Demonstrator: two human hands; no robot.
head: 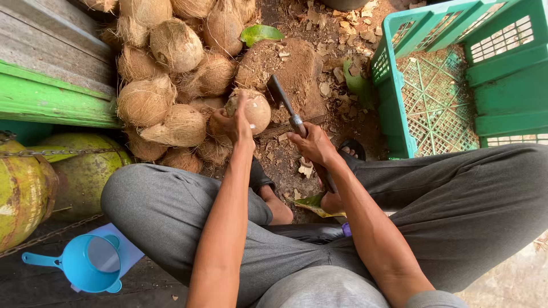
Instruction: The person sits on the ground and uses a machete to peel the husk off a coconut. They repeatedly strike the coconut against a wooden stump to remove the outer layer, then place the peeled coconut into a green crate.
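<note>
Coconut in hand: a husked brown coconut [251, 109] sits on the dirt ground at the front edge of the pile, just before the person's knees.
Left hand: the left hand [231, 122] is closed around the near left side of this coconut and steadies it; the fingers wrap over the fibre.
Right hand: the right hand [313, 144] is shut tight on the handle of a cleaver [283, 102].
Blade: it points up and away, a little raised, just beside the right side of the coconut. I cannot tell if it touches the shell.
Arm pose: both forearms reach forward between the bent knees, the left one almost straight, the right one angled inward.
Risk: the holding fingers are very near the blade path, so a chop that slips on the round shell could hit them. The coconut may also roll.
Around: a pile of coconuts [165, 68] behind, a green crate [394, 97] at right, a blue funnel [85, 263] and green coconuts [85, 165] at left.
</note>
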